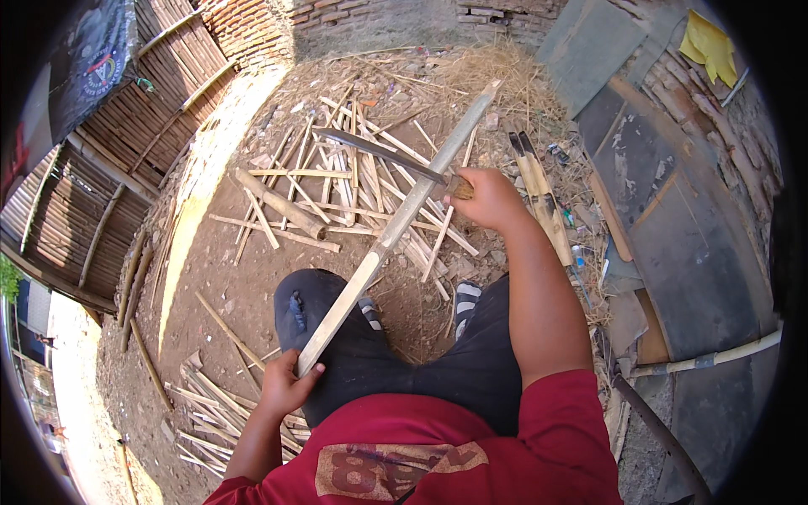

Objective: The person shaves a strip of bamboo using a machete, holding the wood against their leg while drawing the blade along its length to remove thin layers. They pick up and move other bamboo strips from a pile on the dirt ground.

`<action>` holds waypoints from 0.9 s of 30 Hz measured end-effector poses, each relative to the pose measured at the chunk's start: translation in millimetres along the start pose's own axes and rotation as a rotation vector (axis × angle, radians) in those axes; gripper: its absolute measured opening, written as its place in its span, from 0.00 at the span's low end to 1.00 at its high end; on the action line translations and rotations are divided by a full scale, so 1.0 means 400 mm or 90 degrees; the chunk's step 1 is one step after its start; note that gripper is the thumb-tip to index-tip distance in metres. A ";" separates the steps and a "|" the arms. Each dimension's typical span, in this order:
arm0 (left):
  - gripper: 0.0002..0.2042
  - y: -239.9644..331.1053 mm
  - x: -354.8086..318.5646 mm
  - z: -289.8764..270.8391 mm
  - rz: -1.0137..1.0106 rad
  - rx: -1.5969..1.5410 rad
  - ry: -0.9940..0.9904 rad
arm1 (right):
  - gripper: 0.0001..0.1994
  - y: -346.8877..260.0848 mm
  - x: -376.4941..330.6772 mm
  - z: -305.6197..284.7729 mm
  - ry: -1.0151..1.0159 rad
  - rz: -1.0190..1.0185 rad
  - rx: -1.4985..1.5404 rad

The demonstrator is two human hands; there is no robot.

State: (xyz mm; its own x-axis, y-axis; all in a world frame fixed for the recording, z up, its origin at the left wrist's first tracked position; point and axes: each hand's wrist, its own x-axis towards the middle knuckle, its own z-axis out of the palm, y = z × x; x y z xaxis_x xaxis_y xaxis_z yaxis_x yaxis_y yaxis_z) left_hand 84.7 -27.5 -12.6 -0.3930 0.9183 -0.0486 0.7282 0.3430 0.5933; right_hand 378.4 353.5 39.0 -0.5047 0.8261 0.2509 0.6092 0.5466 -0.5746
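A long split bamboo slat (364, 276) runs diagonally from my lap up to the far right, over the ground. My left hand (288, 385) is closed round its near end, with the thumb along the edge, beside my left thigh. In my right hand (485, 200) is the wooden handle of a machete (370, 147), gripped at the right of the slat. The dark curved blade points to the far left and crosses the slat near my right fist. Whether the edge bites into the bamboo I cannot tell.
Beyond my feet lie many loose bamboo strips (341, 175) and a thicker bamboo piece (282, 203). More strips (210, 414) are heaped at my near left. Blackened split bamboo (539, 198) and large dark panels (686, 244) lie right. A bamboo wall (172, 59) stands far left.
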 end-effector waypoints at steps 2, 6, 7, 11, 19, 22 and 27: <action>0.19 0.003 0.001 0.000 -0.003 0.021 -0.007 | 0.24 0.002 -0.004 0.001 0.038 0.023 -0.003; 0.19 0.016 0.003 -0.008 -0.008 0.032 -0.020 | 0.24 -0.018 -0.016 -0.012 -0.042 0.002 -0.048; 0.19 0.016 0.002 -0.008 -0.010 0.021 -0.017 | 0.23 -0.039 -0.022 -0.020 -0.069 -0.015 -0.057; 0.19 0.014 -0.003 -0.008 -0.011 0.006 -0.008 | 0.22 -0.083 -0.034 -0.023 -0.097 -0.105 -0.070; 0.19 0.014 -0.001 -0.004 -0.010 0.015 -0.016 | 0.25 0.008 -0.007 -0.003 -0.029 0.030 -0.025; 0.18 0.014 0.001 -0.006 -0.020 0.021 -0.032 | 0.25 0.005 -0.008 -0.006 -0.041 0.046 -0.020; 0.20 0.004 0.002 -0.003 -0.007 0.022 -0.022 | 0.25 -0.012 -0.012 -0.009 -0.038 0.004 -0.010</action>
State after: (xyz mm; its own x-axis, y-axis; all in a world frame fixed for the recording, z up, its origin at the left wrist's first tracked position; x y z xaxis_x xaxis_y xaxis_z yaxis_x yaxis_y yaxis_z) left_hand 84.9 -26.3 -10.9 -0.3818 0.9205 -0.0835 0.7432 0.3595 0.5642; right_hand 380.2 347.4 43.4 -0.5363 0.8201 0.1993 0.6220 0.5437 -0.5635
